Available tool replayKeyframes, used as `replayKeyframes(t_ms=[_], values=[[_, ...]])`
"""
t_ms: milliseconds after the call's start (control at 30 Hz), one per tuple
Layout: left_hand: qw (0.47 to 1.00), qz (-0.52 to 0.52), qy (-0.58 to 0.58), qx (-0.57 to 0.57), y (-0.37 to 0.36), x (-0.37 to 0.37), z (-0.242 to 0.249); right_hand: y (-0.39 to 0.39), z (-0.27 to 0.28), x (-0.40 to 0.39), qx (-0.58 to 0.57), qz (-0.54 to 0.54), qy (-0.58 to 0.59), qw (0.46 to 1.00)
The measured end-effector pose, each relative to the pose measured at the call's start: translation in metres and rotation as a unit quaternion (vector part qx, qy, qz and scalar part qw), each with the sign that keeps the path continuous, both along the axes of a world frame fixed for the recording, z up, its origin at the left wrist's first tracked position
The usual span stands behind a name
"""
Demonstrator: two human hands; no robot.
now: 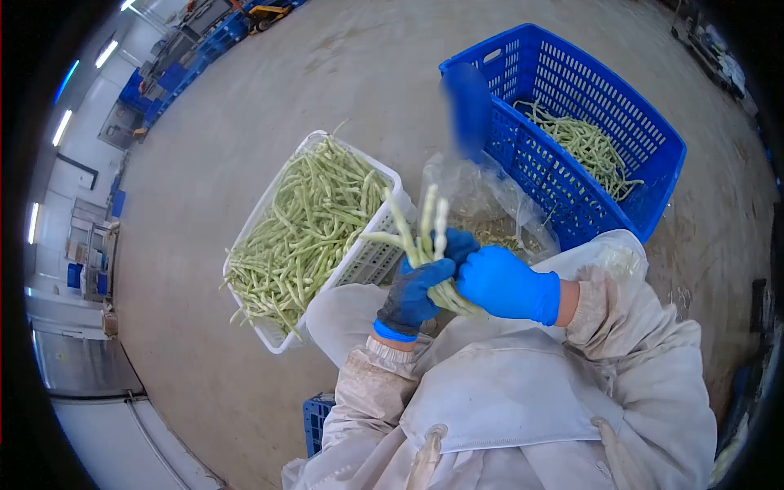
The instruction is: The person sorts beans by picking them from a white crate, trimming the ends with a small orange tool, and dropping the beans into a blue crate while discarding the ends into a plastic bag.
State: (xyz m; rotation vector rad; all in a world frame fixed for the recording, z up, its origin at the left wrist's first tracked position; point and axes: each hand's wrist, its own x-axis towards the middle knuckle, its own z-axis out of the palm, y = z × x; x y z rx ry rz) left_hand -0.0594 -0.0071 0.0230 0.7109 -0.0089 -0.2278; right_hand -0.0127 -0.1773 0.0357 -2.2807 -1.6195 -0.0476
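Note:
A small bunch of pale green beans (423, 245) stands up from my left hand (411, 296), which is closed around it in a stained blue glove. The lower ends of the bunch stick out below the fingers. My right hand (508, 284), in a brighter blue glove, is closed against the right side of the same beans; its fingertips are partly hidden. Both hands are above my lap. To the left, a white crate (365, 245) is heaped with more green beans (302, 229). A blue crate (563, 175) at the upper right holds a smaller pile of beans (584, 145).
A clear plastic bag (469, 192) with bean scraps (502, 237) lies between the crates, just beyond my hands. Part of another blue crate (316, 423) shows beside me at lower left. A blurred blue shape (467, 110) overlaps the big blue crate. Equipment lines the far wall.

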Motion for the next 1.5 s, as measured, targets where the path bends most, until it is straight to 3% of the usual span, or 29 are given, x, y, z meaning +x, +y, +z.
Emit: replayKeyframes(t_ms=[67,100,133,200,267,333,400,467,500,567,633,667,700,767,800,867,900,967,1233,1333,1400,1433,1500], values=[[0.981,-0.065,0.012,0.182,-0.003,0.000,0.001,-0.001,-0.003,0.000,-0.015,0.025,-0.013,0.999],[0.976,-0.075,0.020,0.204,-0.003,0.001,0.003,-0.002,-0.003,0.003,0.001,0.015,0.014,1.000],[0.976,-0.076,0.020,0.204,-0.002,0.002,0.001,-0.003,-0.001,0.008,0.018,0.005,0.041,0.999],[0.992,-0.054,0.071,0.088,0.002,0.005,-0.005,-0.021,0.018,0.030,-0.030,-0.083,-0.010,0.996],[0.995,-0.055,0.066,0.053,0.008,0.004,-0.003,-0.040,0.025,0.055,0.117,-0.189,-0.066,0.973],[0.993,-0.082,0.075,0.031,0.016,0.003,-0.003,-0.061,0.037,0.067,0.252,-0.304,-0.012,0.919],[0.996,-0.066,0.058,0.014,0.022,0.004,-0.008,-0.086,0.039,0.081,0.354,-0.432,0.052,0.828],[0.998,-0.048,0.037,-0.005,0.026,0.004,-0.007,-0.125,0.018,0.104,0.485,-0.451,0.104,0.742],[0.999,-0.034,0.023,-0.007,0.028,0.003,-0.002,-0.140,0.007,0.110,0.486,-0.448,0.103,0.743],[1.000,-0.019,0.014,-0.005,0.035,0.002,0.002,-0.152,-0.010,0.120,0.497,-0.509,0.131,0.690],[1.000,-0.009,0.001,-0.003,0.035,-0.002,0.009,-0.149,-0.033,0.107,0.207,-0.374,0.150,0.892],[1.000,-0.003,-0.010,-0.003,0.032,-0.001,0.012,-0.142,-0.046,0.098,0.069,-0.296,0.036,0.952],[1.000,-0.010,-0.020,-0.021,0.032,0.002,0.008,-0.139,-0.059,0.090,-0.046,-0.324,0.092,0.940],[0.999,0.016,-0.029,-0.036,0.025,0.004,0.021,-0.119,-0.054,0.071,0.059,-0.296,0.116,0.946],[0.997,0.044,-0.035,-0.051,0.023,0.005,0.024,-0.109,-0.049,0.065,0.056,-0.295,0.120,0.946],[0.991,0.061,-0.028,-0.118,0.040,0.004,-0.001,-0.092,-0.030,0.046,0.137,-0.188,0.340,0.911],[0.990,0.073,-0.023,-0.121,0.039,0.004,0.002,-0.083,-0.021,0.035,0.137,-0.195,0.342,0.909],[0.989,0.079,-0.020,-0.126,0.041,0.008,0.002,-0.066,-0.003,0.014,0.191,-0.101,0.438,0.872],[0.983,0.123,0.004,-0.138,0.041,0.008,0.003,-0.042,-0.006,0.003,0.115,-0.041,0.340,0.932],[0.988,0.104,-0.014,-0.114,0.050,0.008,-0.006,-0.040,-0.015,-0.003,0.066,-0.073,0.258,0.961],[0.987,0.099,-0.029,-0.121,0.050,0.009,-0.012,-0.038,-0.022,-0.009,0.049,-0.115,0.103,0.987],[0.986,0.093,-0.044,-0.128,0.049,0.009,-0.014,-0.038,-0.030,-0.008,0.048,-0.116,0.102,0.987],[0.986,0.128,-0.048,-0.098,0.029,0.009,-0.008,-0.040,-0.048,-0.004,0.212,-0.251,0.322,0.888]])
